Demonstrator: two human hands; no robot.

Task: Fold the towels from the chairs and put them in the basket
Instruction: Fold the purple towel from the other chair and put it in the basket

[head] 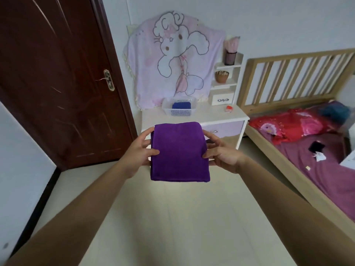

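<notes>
A folded purple towel hangs in the air in front of me, held flat between both hands. My left hand grips its left edge, thumb on top. My right hand grips its right edge the same way. Beyond the towel, a white perforated basket stands on a white dresser. A folded blue towel lies inside the basket.
A dark wooden door is on the left. A bed with red and purple bedding fills the right side. A pink cartoon cloth hangs behind the dresser. Pale floor tiles stretch below my arms.
</notes>
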